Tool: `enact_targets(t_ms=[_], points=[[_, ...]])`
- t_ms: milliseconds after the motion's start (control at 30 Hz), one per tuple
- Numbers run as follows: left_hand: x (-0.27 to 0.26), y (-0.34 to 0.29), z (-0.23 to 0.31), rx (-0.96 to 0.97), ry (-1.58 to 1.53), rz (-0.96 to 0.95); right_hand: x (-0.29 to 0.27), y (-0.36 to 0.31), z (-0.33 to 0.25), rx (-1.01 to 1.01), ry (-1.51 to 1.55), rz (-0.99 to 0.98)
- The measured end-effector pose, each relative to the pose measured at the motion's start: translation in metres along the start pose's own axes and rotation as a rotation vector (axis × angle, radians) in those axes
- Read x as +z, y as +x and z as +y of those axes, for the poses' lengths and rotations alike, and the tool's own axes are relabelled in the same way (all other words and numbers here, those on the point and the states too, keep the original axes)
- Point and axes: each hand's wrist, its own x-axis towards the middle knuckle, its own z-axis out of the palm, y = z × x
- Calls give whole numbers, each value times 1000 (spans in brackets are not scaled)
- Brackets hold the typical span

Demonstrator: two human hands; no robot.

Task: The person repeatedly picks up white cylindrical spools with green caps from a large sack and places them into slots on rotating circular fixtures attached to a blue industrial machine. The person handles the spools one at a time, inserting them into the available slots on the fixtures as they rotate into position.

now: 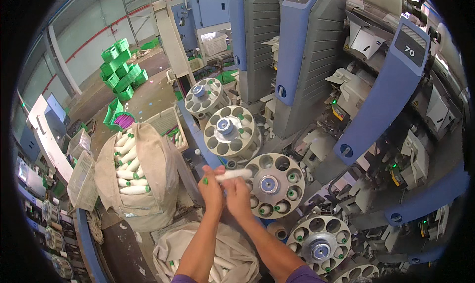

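A white yarn bobbin (236,174) with a green end lies between my hands, just left of a round magazine (280,176) with holes in a ring. My left hand (212,190) is closed at the bobbin's green end. Around the white yarn from the near side, my right hand (238,198) is closed, partly hiding it. Several of the magazine's holes hold green-tipped bobbins. Below my forearms sits a cloth sack (166,248) of white bobbins. To the left stands a fuller beige sack (166,184) with green-ended white bobbins (128,159) in its opening.
More round magazines (242,149) line the blue and grey winding machine (307,45), nearer and farther along it. A pale plastic crate (83,184) stands left of the fuller sack. Green bins (121,70) are piled on the floor (163,67) at the far left.
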Motion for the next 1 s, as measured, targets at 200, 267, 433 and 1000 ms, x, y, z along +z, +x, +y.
enact_targets(t_ms=[200,267,433,1000], points=[[32,61,-44,-80,193,-197,-47,76,19,701,745,50],[38,56,-47,-7,155,-255,-67,77,-4,702,810,55],[11,-46,-36,274,530,-987,-144,21,-97,-38,333,-702],[-121,-135,-13,-28,744,-258,-145,65,56,-494,-900,-372]])
